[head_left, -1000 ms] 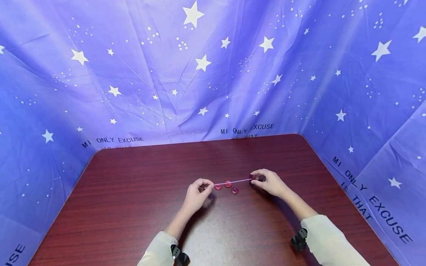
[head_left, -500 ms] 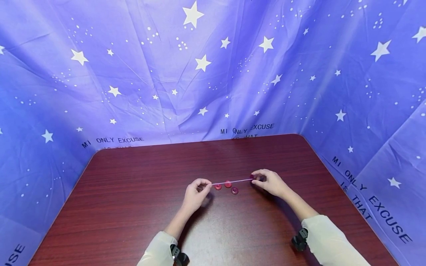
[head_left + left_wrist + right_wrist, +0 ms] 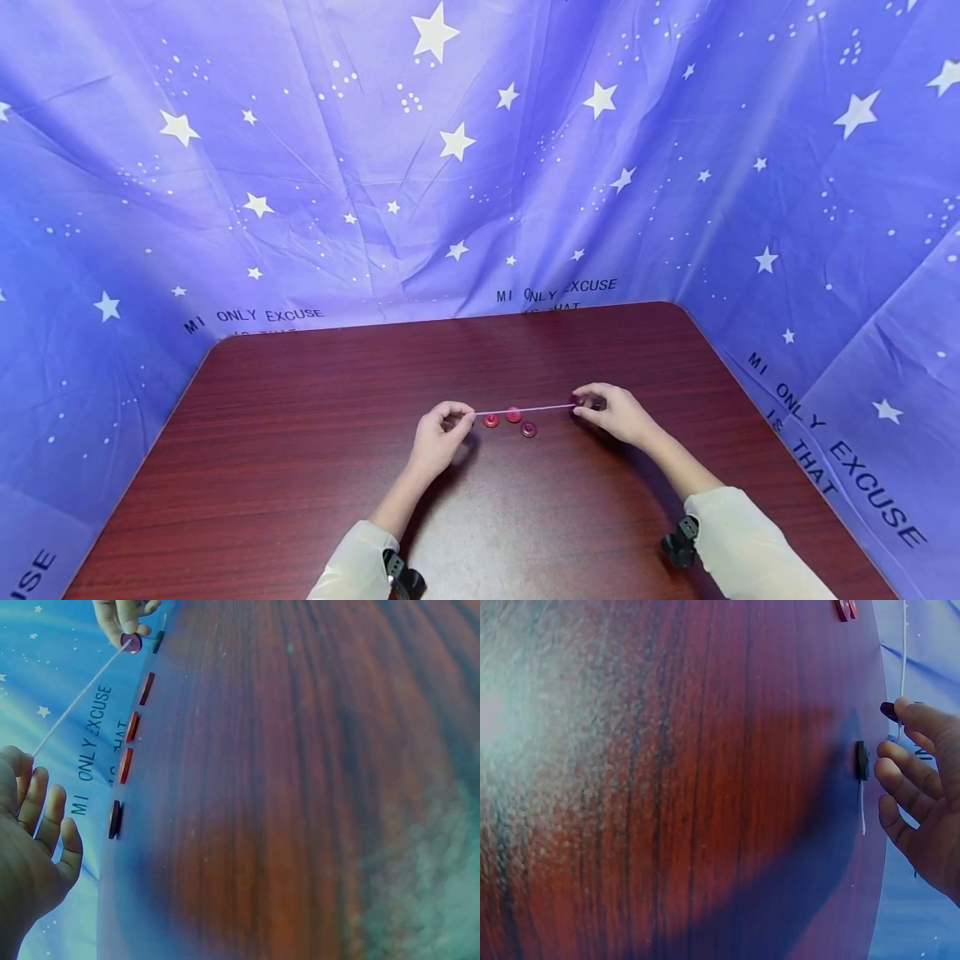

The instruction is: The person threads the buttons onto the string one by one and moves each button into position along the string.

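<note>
My left hand (image 3: 437, 435) pinches one end of a thin pale string (image 3: 543, 408), which runs taut across to the right. At its other side my right hand (image 3: 617, 414) pinches a dark red button (image 3: 133, 644) between thumb and finger, and the string passes to it. Below the string lie a red button (image 3: 491, 421), another red button (image 3: 513, 414) and a maroon button (image 3: 528, 430). Under the right hand a dark button (image 3: 862, 760) rests on the table, beside a loose string tail (image 3: 863, 814). Near the left hand sits one more dark button (image 3: 115, 819).
The dark red wooden table (image 3: 300, 450) reaches back to a blue-purple curtain (image 3: 337, 167) with white stars and lettering, which also hangs along both sides. A black camera (image 3: 405, 577) is worn on the left wrist, another black camera (image 3: 679, 543) on the right.
My right hand has shifted slightly right with the dark red button, and my left hand slightly left. The stretch of string between them is longer. The buttons on the table have stayed put.
</note>
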Available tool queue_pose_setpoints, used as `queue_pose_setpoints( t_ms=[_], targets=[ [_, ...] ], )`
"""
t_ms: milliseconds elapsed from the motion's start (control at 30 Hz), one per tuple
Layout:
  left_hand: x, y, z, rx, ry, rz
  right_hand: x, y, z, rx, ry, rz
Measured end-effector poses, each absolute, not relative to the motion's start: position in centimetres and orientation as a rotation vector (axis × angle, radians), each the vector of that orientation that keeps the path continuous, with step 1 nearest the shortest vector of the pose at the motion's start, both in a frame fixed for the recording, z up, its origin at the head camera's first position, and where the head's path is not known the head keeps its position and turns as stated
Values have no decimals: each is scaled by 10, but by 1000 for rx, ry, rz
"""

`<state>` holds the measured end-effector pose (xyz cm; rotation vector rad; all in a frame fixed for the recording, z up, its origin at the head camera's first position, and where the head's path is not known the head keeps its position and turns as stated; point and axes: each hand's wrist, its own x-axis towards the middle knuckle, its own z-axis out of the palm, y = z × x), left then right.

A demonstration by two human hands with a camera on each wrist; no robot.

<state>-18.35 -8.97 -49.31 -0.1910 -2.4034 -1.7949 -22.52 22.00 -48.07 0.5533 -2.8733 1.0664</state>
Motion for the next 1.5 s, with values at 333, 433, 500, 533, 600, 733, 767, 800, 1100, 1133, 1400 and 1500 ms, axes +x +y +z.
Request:
queue_pose_setpoints(
  t_ms=[333,433,500,533,600,733,767,800,1100,1133,1400,1500],
  targets=[
    [-183,-92,-497,-204,-2326,-1860,-224,221,-484,526,-2888,1096],
    [-183,-92,-497,-225,-2319,-1853,-224,222,-485,516,-2895,1106],
    [-182,-93,-496,-240,-2317,-1844,-224,223,-486,512,-2896,1107],
    [-182,-93,-497,-241,-2317,-1842,-224,224,-487,508,-2896,1110],
    [-182,-93,-497,-240,-2318,-1843,-224,225,-488,504,-2894,1111],
    [-183,-92,-499,-225,-2326,-1845,-225,227,-490,494,-2892,1108],
    [-183,-92,-499,-223,-2325,-1847,-225,228,-490,493,-2891,1107],
    [-183,-93,-499,-220,-2322,-1849,-225,228,-491,492,-2889,1106],
    [-179,-91,-490,-192,-2293,-1865,-226,231,-492,489,-2883,1092],
    [-178,-90,-487,-193,-2297,-1864,-226,231,-492,488,-2883,1092],
    [-168,-89,-467,-193,-2327,-1872,-227,234,-493,445,-2901,1109],
    [-167,-89,-466,-193,-2340,-1876,-227,235,-494,439,-2904,1108]
  ],
)
